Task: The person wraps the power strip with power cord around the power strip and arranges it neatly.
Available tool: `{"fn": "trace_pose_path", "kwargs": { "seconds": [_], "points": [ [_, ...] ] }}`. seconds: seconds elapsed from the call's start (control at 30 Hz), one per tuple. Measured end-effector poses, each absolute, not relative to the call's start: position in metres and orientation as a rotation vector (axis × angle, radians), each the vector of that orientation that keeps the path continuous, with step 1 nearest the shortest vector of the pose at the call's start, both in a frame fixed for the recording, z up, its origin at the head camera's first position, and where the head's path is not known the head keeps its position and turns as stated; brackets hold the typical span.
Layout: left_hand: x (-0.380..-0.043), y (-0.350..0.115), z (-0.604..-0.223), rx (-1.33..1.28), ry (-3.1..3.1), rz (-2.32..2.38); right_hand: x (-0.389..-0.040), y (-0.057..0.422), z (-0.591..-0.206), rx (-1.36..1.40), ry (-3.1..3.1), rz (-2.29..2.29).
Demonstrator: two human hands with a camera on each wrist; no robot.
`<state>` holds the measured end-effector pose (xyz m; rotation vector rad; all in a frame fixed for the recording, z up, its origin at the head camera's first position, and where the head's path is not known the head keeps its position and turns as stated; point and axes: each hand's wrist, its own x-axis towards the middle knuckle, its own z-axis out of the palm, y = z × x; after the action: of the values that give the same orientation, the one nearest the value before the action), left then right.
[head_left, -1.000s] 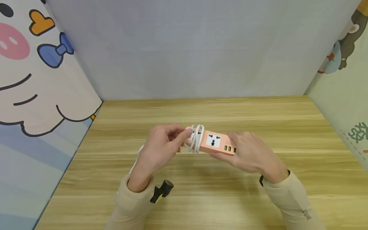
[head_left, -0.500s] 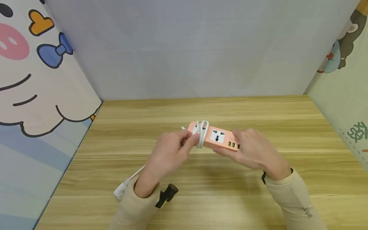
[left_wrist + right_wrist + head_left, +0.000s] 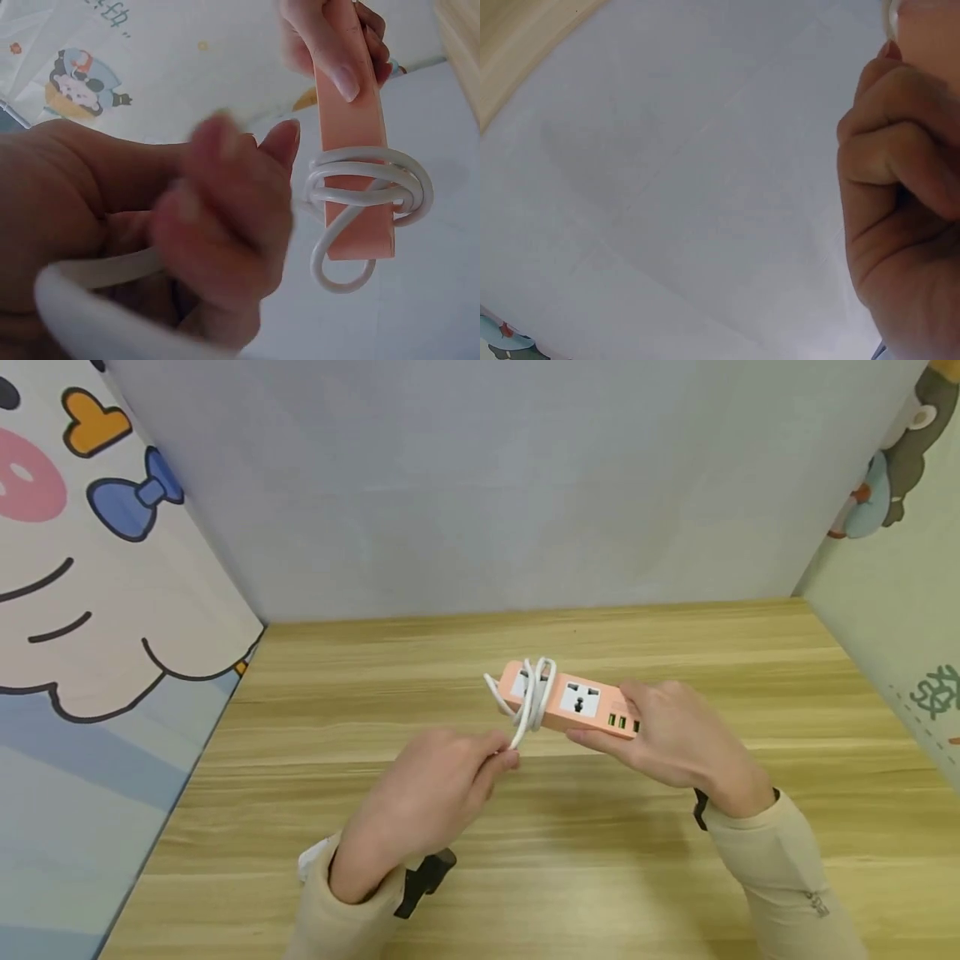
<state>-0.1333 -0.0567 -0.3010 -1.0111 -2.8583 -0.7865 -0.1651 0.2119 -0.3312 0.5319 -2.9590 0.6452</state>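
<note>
Here's the pink power strip (image 3: 573, 697), held up over the worktop (image 3: 600, 852), tilted, its sockets facing the head camera, its right end lower in that view. Around its left end run several turns of white cord (image 3: 534, 693), bunched close together, one loop sticking out past the tip. The right hand (image 3: 678, 735) has its grip clamped on the other end — thumb along one edge, fingers round the other, with green-lined USB ports showing just beside it. And the left hand (image 3: 435, 785)? Its grip is together on the cord, pinching it just below the wrapped turns, the strand taut between fingertips and strip. The left wrist view gives us the strip's plain side, cord wound round it, and a thick curve of cord, blurred, close to the lens. Down by the left sleeve (image 3: 337, 910) — partly tucked behind it — a white plug (image 3: 311, 857) lies on the wood-grain surface. Beyond all this stands a grey wall (image 3: 487, 493), flanked by a cartoon panel (image 3: 97, 568) with a blue bow tie (image 3: 135, 497).
</note>
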Motion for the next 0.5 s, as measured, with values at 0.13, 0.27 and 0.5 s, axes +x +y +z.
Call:
{"fn": "trace_pose_path", "kwargs": {
  "seconds": [0.13, 0.27, 0.5],
  "points": [
    [-0.134, -0.058, -0.301, -1.07, -2.862, -0.829, -0.165, 0.216, -0.329, 0.521, -2.926, 0.632],
    [-0.137, -0.059, -0.303, -1.085, -2.854, -0.893, -0.165, 0.218, -0.329, 0.54, -2.88, 0.62],
    [-0.148, -0.064, -0.306, -1.127, -2.849, -1.177, -0.165, 0.221, -0.329, 0.555, -2.796, 0.675]
  ]
}}
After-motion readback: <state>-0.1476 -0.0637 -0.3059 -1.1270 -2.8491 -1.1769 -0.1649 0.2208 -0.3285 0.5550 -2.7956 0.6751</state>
